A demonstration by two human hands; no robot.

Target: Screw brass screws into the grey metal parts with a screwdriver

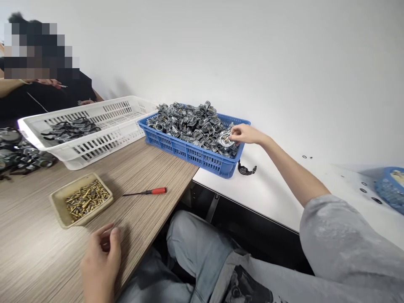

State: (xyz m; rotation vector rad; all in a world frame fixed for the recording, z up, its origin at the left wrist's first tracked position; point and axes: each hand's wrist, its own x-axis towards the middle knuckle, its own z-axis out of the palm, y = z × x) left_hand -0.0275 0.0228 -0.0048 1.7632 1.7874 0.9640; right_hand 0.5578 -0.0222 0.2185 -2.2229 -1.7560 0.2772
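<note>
My right hand (248, 134) reaches over the near right corner of a blue basket (202, 156), fingers pinched on the edge of a round silvery metal part (225, 140). Beneath it, the basket is heaped with grey metal castings (189, 122). My left hand (101, 263) rests at the wooden table's near edge, loosely curled, thumb apart from the fingers and nothing seen in it. Just beyond that hand sits a cream tray (57, 204) of brass-coloured screws (88, 198). A screwdriver (158, 191) with a red handle lies to the tray's right.
A white basket (104, 145) with dark-handled metal parts (74, 128) stands left of the blue one. More metal parts (23, 151) lie at far left, near a seated person (72, 90). A wristwatch (246, 169) and small black rings (363, 190) lie on the white table (268, 185).
</note>
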